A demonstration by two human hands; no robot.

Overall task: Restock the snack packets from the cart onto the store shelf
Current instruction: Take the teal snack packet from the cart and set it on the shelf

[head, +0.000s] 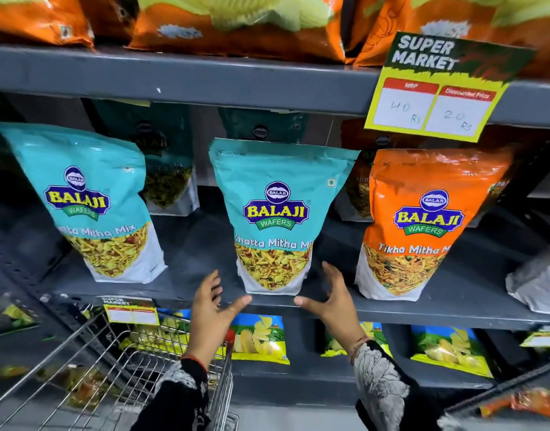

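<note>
A teal Khatta Mitha Mix packet (275, 213) stands upright at the front middle of the grey shelf (186, 269). My left hand (213, 309) hovers just below and left of its base, fingers spread, holding nothing. My right hand (329, 300) is just right of the base, also spread and apart from the packet. A second teal packet (90, 200) stands to the left, and an orange Tikha Mitha packet (423, 222) to the right. The wire cart (90, 377) sits at the lower left, under my left arm.
More teal and orange packets stand in the back row. Orange chip bags fill the shelf above, with a yellow price sign (438, 88) hanging from its edge. Yellow and blue chip bags (261, 340) lie on the shelf below. A white packet (541, 281) leans at far right.
</note>
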